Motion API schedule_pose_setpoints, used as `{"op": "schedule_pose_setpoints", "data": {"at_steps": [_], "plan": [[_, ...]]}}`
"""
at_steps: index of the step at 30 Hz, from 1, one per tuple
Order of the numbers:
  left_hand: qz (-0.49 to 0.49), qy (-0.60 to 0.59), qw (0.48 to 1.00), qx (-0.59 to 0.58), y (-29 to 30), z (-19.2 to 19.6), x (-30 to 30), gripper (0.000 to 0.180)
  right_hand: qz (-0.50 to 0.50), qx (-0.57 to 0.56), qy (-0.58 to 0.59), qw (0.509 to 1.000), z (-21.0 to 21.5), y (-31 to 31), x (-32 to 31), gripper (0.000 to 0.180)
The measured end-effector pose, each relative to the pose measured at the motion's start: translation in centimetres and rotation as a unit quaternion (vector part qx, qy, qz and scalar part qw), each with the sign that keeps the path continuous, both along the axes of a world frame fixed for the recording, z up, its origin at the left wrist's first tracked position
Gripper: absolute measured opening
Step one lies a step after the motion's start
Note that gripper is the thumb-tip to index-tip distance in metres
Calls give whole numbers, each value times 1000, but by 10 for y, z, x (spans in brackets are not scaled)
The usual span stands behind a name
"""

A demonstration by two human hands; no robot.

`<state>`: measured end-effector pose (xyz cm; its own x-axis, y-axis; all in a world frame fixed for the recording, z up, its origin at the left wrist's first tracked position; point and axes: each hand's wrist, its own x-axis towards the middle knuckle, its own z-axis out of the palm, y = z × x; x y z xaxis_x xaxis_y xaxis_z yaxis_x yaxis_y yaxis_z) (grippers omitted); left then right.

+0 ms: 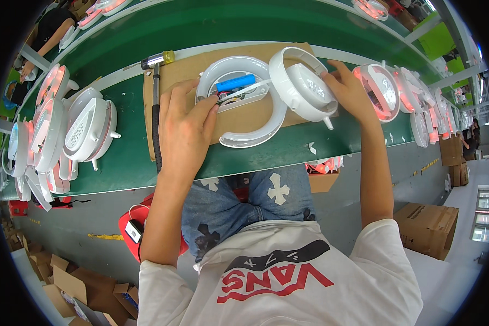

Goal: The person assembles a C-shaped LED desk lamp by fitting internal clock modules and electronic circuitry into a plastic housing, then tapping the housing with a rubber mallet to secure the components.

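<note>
I see left hand [186,126] pressing fingertips into open white ring housing [243,103] on cardboard sheet [231,122] on bench [125,163]; one blue battery [236,83] seated, wires loose. Right hand [350,89] grasping one white cover [304,81], not yet fitted. I judge assembly midway. One hammer [156,81] beside. About five finished units [87,130] stacked left.

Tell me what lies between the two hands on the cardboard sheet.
In the head view, the open white ring-shaped housing with a blue cylindrical battery lies between the left hand and the right hand.

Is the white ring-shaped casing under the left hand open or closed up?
Open. The white ring-shaped plastic casing lies with its inside exposed: a blue cylindrical battery and wires show, and the left hand rests on them.
</note>
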<state>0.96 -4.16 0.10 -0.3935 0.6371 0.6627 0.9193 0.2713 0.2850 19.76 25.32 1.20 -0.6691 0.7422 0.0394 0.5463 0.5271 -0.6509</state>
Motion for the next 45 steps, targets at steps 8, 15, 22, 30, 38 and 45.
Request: {"op": "schedule_pose_setpoints", "data": {"at_steps": [8,15,22,30,38,45], "plan": [[-5,-23,1000,-2,-3,-3,3,19,97,74,-63,991,6,29,-19,44],[-18,-63,998,5,-6,-6,-2,21,141,23,-6,990,42,-9,-10,54],[-36,-85,996,5,-9,-9,-5,26,68,-342,100,932,65,-78,20,52],[-24,-70,997,-16,-12,-10,1,32,62,-407,205,888,65,-114,15,17],[-72,-167,983,12,-13,-15,-3,35,115,-283,128,944,68,-165,1,30],[-95,-400,900,143,-20,5,7,42,190,-266,126,937,52,-197,-16,35]]}}
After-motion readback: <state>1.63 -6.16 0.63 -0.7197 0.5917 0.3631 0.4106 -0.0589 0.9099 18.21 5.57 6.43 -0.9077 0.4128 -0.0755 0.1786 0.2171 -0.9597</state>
